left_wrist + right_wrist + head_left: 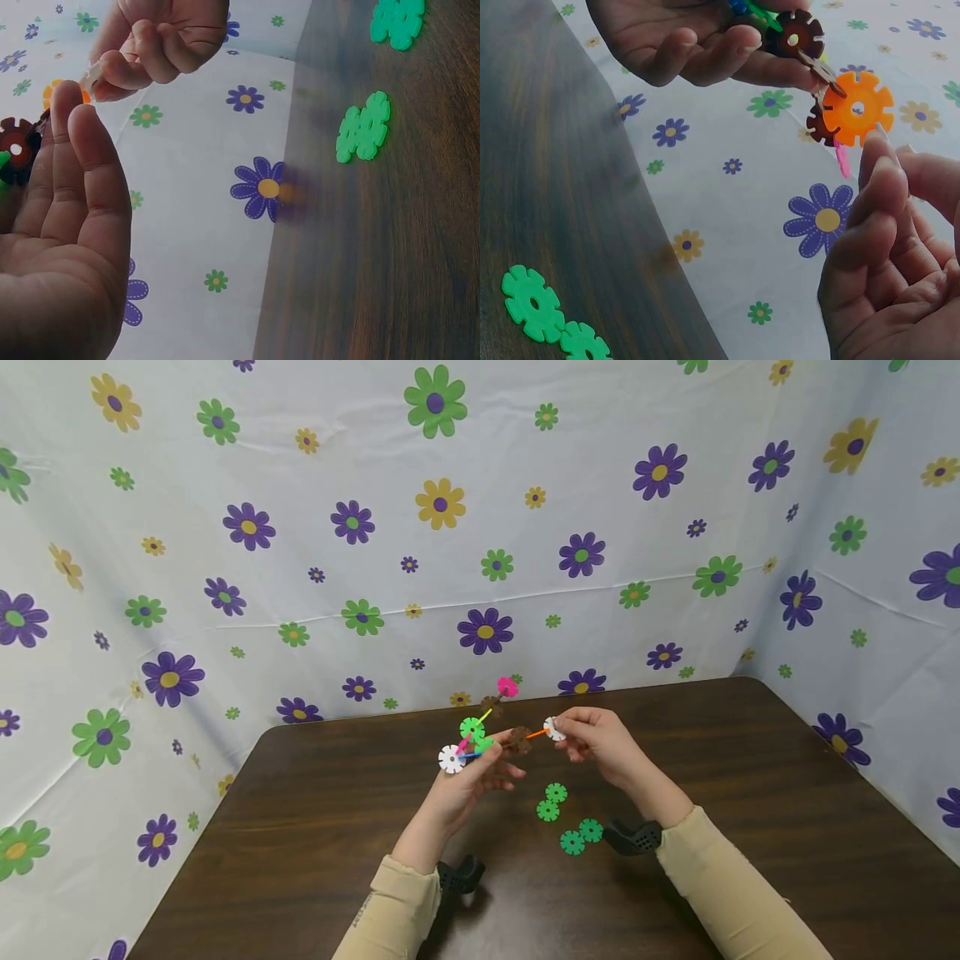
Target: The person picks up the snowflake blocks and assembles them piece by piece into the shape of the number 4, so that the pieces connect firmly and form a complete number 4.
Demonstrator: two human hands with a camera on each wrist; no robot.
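Observation:
Above the table, my left hand [467, 783] holds a chain of notched, flower-shaped plastic discs, thumb on top and fingers beneath. The chain has a white disc [452, 759] at the left, green [472, 729], brown [519, 740] and pink [507, 687] discs, and an orange disc [859, 109] toward the right. My right hand [606, 745] pinches a small white disc [553, 729] between thumb and fingertips, at the edge of the orange one. In the right wrist view that white disc appears edge-on, mostly hidden by the fingers.
Two joined light green discs [548, 811] lie on the dark wooden table [315, 827] below the hands. Nearer are two joined darker green discs [573, 842], close to the right wrist's black strap mount [633, 838]. A flower-print cloth [300, 552] hangs behind the table and along its sides.

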